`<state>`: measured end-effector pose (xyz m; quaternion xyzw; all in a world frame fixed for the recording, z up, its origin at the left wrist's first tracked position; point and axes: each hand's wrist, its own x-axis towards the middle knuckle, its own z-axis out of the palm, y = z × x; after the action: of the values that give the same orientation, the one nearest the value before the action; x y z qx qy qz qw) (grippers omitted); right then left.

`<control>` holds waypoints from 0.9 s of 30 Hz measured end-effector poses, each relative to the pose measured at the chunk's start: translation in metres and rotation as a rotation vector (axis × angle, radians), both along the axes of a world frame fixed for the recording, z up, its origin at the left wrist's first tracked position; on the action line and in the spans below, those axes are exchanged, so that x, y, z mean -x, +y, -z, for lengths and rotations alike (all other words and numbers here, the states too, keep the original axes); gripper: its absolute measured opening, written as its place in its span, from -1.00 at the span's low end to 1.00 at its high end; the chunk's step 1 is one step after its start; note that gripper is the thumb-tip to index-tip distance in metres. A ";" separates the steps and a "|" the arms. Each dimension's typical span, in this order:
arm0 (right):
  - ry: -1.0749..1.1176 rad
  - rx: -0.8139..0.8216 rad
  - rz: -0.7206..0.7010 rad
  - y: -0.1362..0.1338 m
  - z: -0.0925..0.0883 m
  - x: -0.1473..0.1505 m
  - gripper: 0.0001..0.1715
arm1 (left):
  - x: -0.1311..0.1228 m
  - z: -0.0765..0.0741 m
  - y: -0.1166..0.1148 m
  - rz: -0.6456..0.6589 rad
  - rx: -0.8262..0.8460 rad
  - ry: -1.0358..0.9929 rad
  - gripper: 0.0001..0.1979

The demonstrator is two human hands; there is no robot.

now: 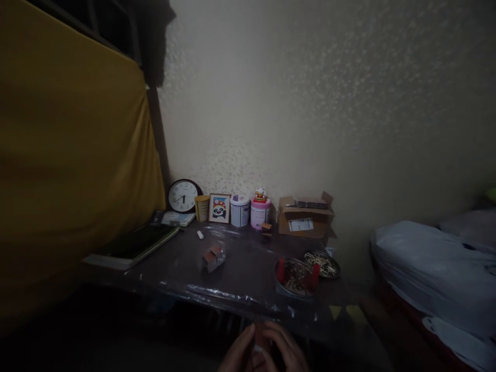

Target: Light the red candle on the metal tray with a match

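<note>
At the bottom of the view, in front of the table's near edge, my left hand (pixel 238 350) and my right hand (pixel 284 349) come together around a small reddish-brown matchbox (pixel 262 338). Fingers of both hands are closed on it, and its lower part is dark and partly hidden. Beyond them on the table lies a small stack of similar boxes (pixel 214 258). Right of that is a round bowl (pixel 296 296) holding many small sticks, with two red upright pieces at its sides. Behind the bowl, pale matchsticks lie on a round tray (pixel 336 274).
The dark, plastic-covered table (pixel 244 263) meets the wall. Along its back stand a clock (pixel 185 196), yellow cup (pixel 202 208), panda picture (pixel 219 208), two tins (pixel 239 212) and cardboard box (pixel 305 221). A large book (pixel 134 245) lies left; white bags (pixel 430 258) sit right.
</note>
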<state>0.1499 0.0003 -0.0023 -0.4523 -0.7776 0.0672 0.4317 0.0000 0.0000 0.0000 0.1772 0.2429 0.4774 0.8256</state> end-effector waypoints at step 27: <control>0.409 0.476 -0.119 0.001 -0.024 -0.015 -0.77 | 0.000 0.001 0.002 0.123 -0.048 0.037 -0.74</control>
<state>0.1645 0.0009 0.0221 -0.4716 -0.6621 0.3617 0.4566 -0.0001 0.0019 -0.0007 0.2205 0.2353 0.4282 0.8442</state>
